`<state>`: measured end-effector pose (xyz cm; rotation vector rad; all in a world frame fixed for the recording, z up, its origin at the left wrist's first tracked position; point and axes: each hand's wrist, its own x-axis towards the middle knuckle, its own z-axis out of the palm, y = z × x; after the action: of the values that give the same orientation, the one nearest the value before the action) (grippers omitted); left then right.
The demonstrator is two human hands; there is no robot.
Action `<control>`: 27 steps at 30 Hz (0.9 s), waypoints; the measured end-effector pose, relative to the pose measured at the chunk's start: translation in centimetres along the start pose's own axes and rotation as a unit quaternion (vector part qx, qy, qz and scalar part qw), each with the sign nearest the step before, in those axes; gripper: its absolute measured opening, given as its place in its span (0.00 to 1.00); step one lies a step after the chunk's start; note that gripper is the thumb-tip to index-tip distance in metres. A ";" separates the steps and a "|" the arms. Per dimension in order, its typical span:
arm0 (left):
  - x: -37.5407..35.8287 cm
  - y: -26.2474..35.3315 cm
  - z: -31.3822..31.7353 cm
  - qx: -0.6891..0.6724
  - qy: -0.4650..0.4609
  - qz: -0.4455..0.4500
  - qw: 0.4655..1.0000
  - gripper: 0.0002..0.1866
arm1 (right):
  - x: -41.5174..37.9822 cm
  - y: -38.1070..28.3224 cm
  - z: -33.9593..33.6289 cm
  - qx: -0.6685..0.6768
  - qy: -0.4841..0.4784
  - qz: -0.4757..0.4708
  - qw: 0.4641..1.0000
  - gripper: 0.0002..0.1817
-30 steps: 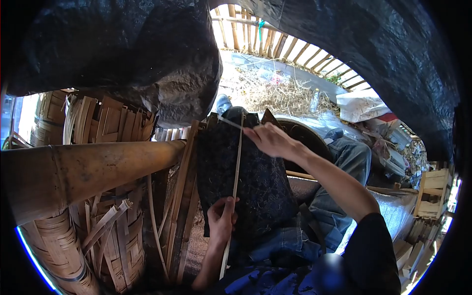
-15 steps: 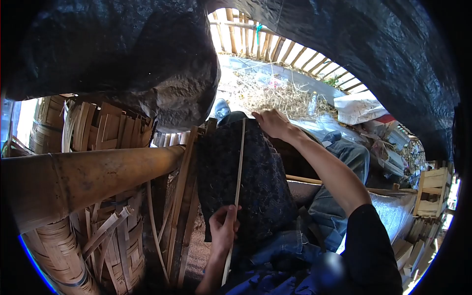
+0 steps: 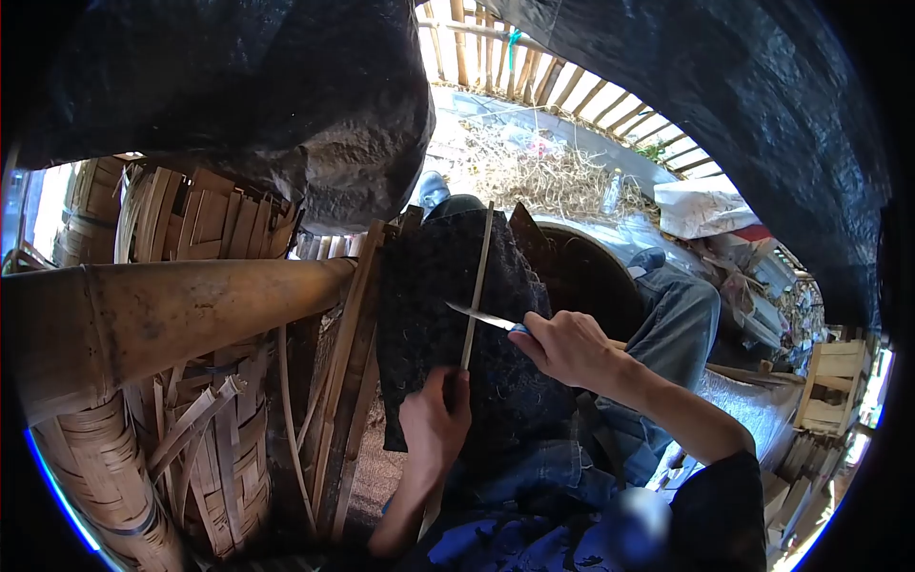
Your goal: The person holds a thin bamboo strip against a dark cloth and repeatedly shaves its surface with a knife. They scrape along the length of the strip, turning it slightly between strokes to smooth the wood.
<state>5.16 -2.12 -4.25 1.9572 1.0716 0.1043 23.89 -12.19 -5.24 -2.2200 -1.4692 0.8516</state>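
Observation:
A long thin bamboo strip [image 3: 483, 262] lies lengthwise over the dark cloth [image 3: 419, 276] on my lap. My left hand [image 3: 436, 417] is closed on the strip, thumb and fingers pinching it near the lower part of the cloth. In my right hand [image 3: 569, 349] is a knife [image 3: 483, 316] with a blue handle end, the fingers wrapped round it. Its blade points left and crosses the strip above my left hand. Whether blade and strip touch, I cannot tell.
A thick bamboo pole [image 3: 210, 310] comes in from the left beside upright slats. Below it stand woven bamboo baskets [image 3: 112, 477]. Dark plastic sheeting [image 3: 238, 95] hangs overhead. Dry shavings [image 3: 538, 172] lie on the ground ahead, and a wooden crate [image 3: 831, 381] stands at right.
My right hand has come down and toward me from the strip's far end, and the knife now shows across the strip. My left hand has moved slightly up.

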 end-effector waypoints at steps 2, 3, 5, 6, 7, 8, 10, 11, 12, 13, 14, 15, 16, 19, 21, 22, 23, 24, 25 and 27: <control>-0.1 0.4 0.0 0.111 -0.003 0.039 0.993 0.08 | 0.1 -0.3 0.5 -0.028 0.012 0.005 1.000 0.23; -0.2 0.5 0.1 0.113 -0.001 0.037 0.993 0.08 | 0.3 -0.4 0.6 -0.026 0.012 0.002 1.000 0.23; -0.3 0.7 0.5 0.130 0.003 0.043 0.991 0.07 | 0.7 -0.5 0.9 -0.037 0.014 0.024 0.999 0.24; -0.3 0.7 0.7 0.130 0.005 0.045 0.990 0.07 | 0.9 -0.4 1.0 -0.038 0.017 0.024 0.999 0.24; -0.4 0.7 0.8 0.135 0.009 0.050 0.989 0.07 | 1.3 -0.2 1.3 -0.036 0.033 0.018 0.999 0.24; -0.4 0.6 1.0 0.141 0.013 0.055 0.988 0.07 | 1.5 -0.1 1.6 -0.034 0.050 0.013 0.998 0.24; -0.4 0.3 1.2 0.136 0.018 0.062 0.989 0.07 | 1.7 0.0 1.8 -0.035 0.056 0.017 0.998 0.24; -0.3 0.1 1.3 0.131 0.023 0.065 0.989 0.07 | 1.9 0.1 1.9 -0.036 0.060 0.019 0.997 0.23; -0.3 0.0 1.3 0.132 0.025 0.067 0.989 0.07 | 2.2 0.1 2.3 -0.036 0.062 0.018 0.997 0.23; -0.4 0.0 1.4 0.134 0.034 0.076 0.988 0.06 | 2.3 0.2 2.7 -0.037 0.080 0.016 0.996 0.23; -0.5 0.0 1.5 0.133 0.042 0.083 0.987 0.06 | 2.5 0.4 3.1 -0.039 0.095 0.014 0.995 0.23; -0.5 -0.1 1.6 0.134 0.041 0.087 0.986 0.06 | 3.1 0.8 3.7 -0.039 0.099 0.017 0.994 0.23; -0.5 -0.2 1.8 0.122 0.050 0.099 0.986 0.06 | 3.9 1.3 4.2 -0.034 0.131 0.026 0.990 0.23; -1.4 -0.2 1.9 0.106 0.053 0.106 0.987 0.05 | 6.0 3.3 2.4 -0.017 0.147 0.064 0.987 0.23; -1.0 -0.3 1.3 0.104 0.047 0.100 0.988 0.06 | 5.7 4.2 1.4 0.029 0.135 0.066 0.988 0.21; -0.9 -0.3 1.1 0.088 0.040 0.074 0.993 0.05 | 4.6 3.6 1.3 0.028 0.129 0.063 0.989 0.21; -0.9 -0.3 1.0 0.070 0.033 0.045 0.996 0.05 | 3.1 2.7 1.1 0.074 0.130 0.059 0.987 0.21; -0.8 -0.3 1.0 0.064 0.035 0.037 0.997 0.05 | 1.8 1.9 1.0 0.118 0.130 0.056 0.983 0.21; -0.7 -0.3 1.1 0.063 0.038 0.039 0.997 0.06 | 0.6 1.3 1.2 0.114 0.123 0.055 0.984 0.21; -0.5 -0.1 1.2 0.062 0.033 0.041 0.997 0.06 | -1.4 0.5 1.8 0.060 0.076 0.000 0.995 0.22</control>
<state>5.32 -3.29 -4.93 2.1230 1.0633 0.1506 22.63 -13.70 -6.52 -2.1456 -1.3130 0.7338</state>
